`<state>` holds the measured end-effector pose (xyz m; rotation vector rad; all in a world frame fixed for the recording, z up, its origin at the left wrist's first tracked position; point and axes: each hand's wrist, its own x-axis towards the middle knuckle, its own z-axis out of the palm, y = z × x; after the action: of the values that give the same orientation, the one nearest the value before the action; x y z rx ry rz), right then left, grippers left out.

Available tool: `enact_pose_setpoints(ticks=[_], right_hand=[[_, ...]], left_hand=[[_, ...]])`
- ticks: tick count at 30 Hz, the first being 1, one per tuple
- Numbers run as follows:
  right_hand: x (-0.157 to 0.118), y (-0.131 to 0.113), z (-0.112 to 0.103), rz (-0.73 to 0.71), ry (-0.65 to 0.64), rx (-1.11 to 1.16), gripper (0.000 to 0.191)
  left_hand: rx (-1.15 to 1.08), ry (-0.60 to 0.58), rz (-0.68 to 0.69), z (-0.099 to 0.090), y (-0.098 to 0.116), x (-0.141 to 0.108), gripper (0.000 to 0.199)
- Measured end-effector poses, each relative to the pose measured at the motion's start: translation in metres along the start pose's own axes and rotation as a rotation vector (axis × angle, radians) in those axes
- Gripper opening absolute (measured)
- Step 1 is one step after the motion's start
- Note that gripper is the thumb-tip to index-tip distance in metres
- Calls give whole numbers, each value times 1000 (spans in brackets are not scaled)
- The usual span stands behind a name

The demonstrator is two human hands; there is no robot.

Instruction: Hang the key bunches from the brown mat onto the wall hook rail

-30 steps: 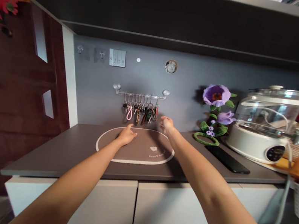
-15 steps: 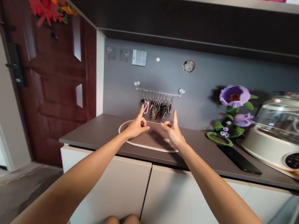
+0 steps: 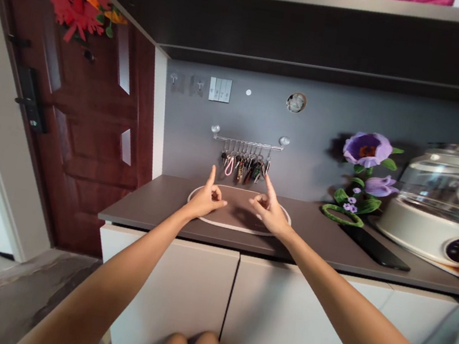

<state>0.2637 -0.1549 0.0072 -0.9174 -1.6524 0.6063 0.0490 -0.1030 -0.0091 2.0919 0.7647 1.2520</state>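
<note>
Above the left part of an oval brown mat with a pale rim (image 3: 231,227), my left hand (image 3: 206,198) is raised with the index finger pointing up and the thumb held out to the right. My right hand (image 3: 269,209) mirrors it over the mat's right part, index finger up and thumb apart. The other fingers of both hands are curled, and neither hand holds anything. A gap separates the two hands. Behind them, several keys and a pink loop (image 3: 229,166) hang from a rail (image 3: 249,143) on the grey wall.
A purple flower decoration (image 3: 367,150), a black phone (image 3: 375,247) and a white appliance with a clear top (image 3: 431,226) stand or lie on the right of the counter (image 3: 131,202). A shelf (image 3: 279,30) overhangs it. The dark red door (image 3: 89,142) is at left.
The whole view has shifted slightly, so the counter and wall items appear further right. The gap between my hands is slightly wider, and both index fingers still point up.
</note>
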Motion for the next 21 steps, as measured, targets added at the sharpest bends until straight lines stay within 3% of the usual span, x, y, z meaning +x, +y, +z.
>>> enact_pose_setpoints(ticks=[5, 9, 12, 16, 19, 21], right_hand=[[41, 15, -29, 103, 160, -176, 44], [90, 36, -54, 266, 352, -150, 57], [123, 52, -67, 329, 422, -79, 65], [150, 69, -73, 372, 375, 3, 60], [161, 78, -71, 403, 298, 48, 56], [167, 84, -67, 402, 272, 87, 55]], left_hand=[[-29, 226, -164, -12, -19, 40, 102], [-34, 278, -318, -19, -35, 87, 96], [-81, 328, -344, -21, -46, 123, 95], [-256, 357, -357, -17, -56, 161, 78], [-445, 281, -381, -13, -60, 178, 55], [-553, 229, -420, -10, -62, 185, 50]])
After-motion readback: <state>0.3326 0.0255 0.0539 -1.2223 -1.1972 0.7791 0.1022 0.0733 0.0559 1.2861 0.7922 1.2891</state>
